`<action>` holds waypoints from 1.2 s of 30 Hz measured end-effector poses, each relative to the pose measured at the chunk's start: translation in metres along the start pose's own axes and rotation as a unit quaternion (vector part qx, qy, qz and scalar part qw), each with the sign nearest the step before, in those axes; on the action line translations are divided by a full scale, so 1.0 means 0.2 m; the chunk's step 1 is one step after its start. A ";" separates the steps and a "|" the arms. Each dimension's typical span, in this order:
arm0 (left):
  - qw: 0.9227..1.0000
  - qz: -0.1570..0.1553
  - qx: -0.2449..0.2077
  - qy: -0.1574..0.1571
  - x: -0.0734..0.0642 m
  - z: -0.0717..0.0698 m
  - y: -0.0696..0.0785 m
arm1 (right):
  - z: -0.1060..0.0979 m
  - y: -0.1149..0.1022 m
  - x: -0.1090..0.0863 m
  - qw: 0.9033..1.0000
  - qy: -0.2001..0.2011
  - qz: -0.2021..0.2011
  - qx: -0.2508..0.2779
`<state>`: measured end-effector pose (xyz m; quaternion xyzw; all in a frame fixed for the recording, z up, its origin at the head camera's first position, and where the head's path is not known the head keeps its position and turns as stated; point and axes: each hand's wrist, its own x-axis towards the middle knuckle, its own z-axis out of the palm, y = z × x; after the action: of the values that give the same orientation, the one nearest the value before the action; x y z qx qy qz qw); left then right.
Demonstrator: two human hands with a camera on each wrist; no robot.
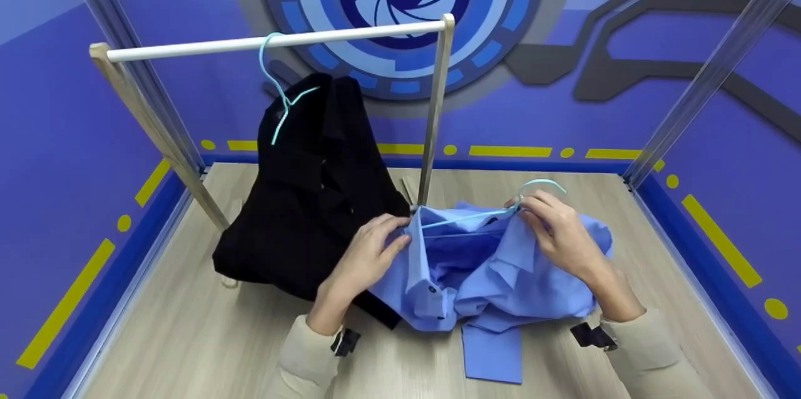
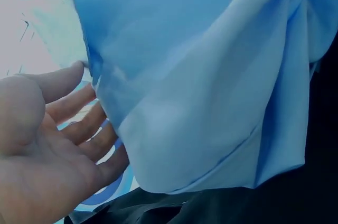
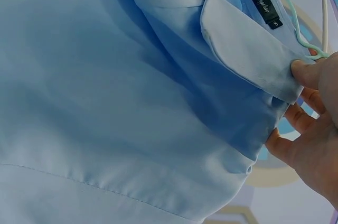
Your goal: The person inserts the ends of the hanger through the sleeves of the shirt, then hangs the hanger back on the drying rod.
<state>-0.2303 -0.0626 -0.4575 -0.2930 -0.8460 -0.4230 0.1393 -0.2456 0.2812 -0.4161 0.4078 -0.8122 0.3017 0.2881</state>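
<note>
A light blue shirt (image 1: 532,280) is bunched on the table, its front gaping toward me. Inside it runs a pale mint hanger (image 1: 466,219), whose hook (image 1: 543,182) sticks out above the collar. My left hand (image 1: 369,252) pinches the left edge of the shirt between thumb and fingers, as the left wrist view shows at the fabric edge (image 2: 97,81). Beside the hook, my right hand (image 1: 560,230) pinches the shirt's collar (image 3: 248,55), thumb on top and fingers behind. A dark neck label (image 3: 265,3) shows inside the collar.
Left of the shirt, a black garment (image 1: 306,199) hangs from a mint hanger (image 1: 269,67) on a rack with a white rail (image 1: 357,34) and wooden posts (image 1: 436,111). Its lower part spreads over the wood-grain table (image 1: 181,324). Blue panels (image 1: 719,199) enclose the sides and back.
</note>
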 end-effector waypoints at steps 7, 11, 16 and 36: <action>1.000 0.017 -0.017 0.011 0.01 0.00 0.01 | 0.01 0.00 0.00 1.000 -0.002 0.001 0.015; 0.999 0.025 -0.022 0.023 0.02 0.01 0.02 | 0.03 0.00 0.00 1.000 -0.008 -0.001 0.022; 0.998 0.027 -0.035 0.037 0.02 0.02 0.03 | 0.04 -0.01 0.01 1.000 -0.013 -0.002 0.018; 0.997 0.029 -0.064 0.039 0.05 0.07 0.08 | 0.10 -0.04 0.01 0.999 -0.030 0.026 0.026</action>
<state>-0.2293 -0.0407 -0.4505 -0.3089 -0.8021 -0.4836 0.1654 -0.2451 0.2619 -0.4254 0.4028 -0.8226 0.3179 0.2449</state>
